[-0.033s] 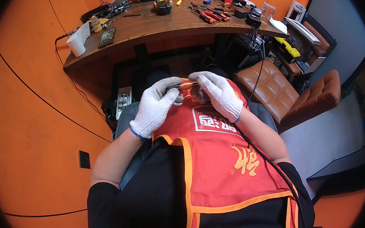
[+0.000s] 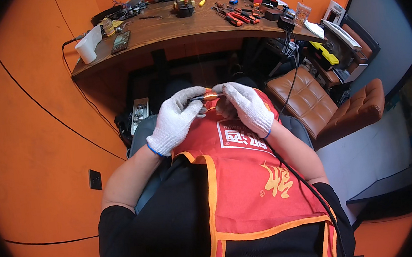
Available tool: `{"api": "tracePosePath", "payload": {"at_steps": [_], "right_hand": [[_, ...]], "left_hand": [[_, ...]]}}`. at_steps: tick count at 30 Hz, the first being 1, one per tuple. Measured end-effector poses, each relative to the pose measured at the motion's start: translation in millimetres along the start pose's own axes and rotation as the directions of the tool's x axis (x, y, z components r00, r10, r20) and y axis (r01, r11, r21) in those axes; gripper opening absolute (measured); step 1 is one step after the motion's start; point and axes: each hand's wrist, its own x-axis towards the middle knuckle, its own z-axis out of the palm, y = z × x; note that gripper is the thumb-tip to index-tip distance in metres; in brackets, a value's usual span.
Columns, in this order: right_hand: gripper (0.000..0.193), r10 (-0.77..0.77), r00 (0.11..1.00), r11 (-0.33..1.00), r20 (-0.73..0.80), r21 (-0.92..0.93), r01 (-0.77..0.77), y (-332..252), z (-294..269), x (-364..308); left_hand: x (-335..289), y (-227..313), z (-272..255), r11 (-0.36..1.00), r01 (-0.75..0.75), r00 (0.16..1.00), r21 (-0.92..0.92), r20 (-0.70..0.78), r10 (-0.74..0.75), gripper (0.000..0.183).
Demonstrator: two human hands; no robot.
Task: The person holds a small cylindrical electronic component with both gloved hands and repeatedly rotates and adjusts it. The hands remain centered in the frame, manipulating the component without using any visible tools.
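Right hand (image 2: 251,109) is shifting its fingers slightly; left hand (image 2: 171,121) is staying put. Both are pinching opposite ends of copper-coloured piece (image 2: 210,96) above far end of apron (image 2: 235,184), apparently keeping middle uncovered and steadied. Surface (image 2: 168,31) is carrying pliers (image 2: 242,17) beyond apron.

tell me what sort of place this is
Probably a workshop or repair corner, judging by the wooden desk with red-handled pliers on it and the copper-coloured part held between the person's gloved left hand and right hand.
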Motion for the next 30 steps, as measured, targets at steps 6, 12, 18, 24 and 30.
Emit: {"api": "tracePosePath", "payload": {"at_steps": [6, 12, 18, 24, 30], "right_hand": [[0.036, -0.185, 0.979, 0.975, -0.088, -0.144, 0.171, 8.8, 11.3, 4.0], [0.037, -0.058, 0.998, 0.997, 0.000, -0.051, 0.058, 5.2, 2.7, 1.1], [0.038, -0.245, 0.966, 0.953, -0.082, -0.204, 0.225, 8.5, 8.9, 4.0], [0.036, -0.017, 0.998, 1.000, -0.052, -0.006, 0.016, 3.8, 4.8, -0.8], [0.033, -0.258, 0.965, 0.958, -0.051, -0.142, 0.249, 8.7, 11.3, 3.6]], "left_hand": [[0.7, -0.5, -3.7, 0.992, 0.115, 0.993, -0.046, 0.029, -0.114, 0.033], [1.2, -3.5, -0.7, 1.000, -0.017, 1.000, 0.011, -0.006, 0.017, 0.033], [1.2, -2.9, -3.3, 0.991, 0.125, 0.992, -0.055, 0.030, -0.123, 0.033], [1.4, -5.2, 2.0, 0.997, -0.059, 0.997, 0.050, -0.045, 0.061, 0.031], [1.8, -2.0, -4.2, 0.980, 0.176, 0.984, -0.094, 0.031, -0.174, 0.030]]}}
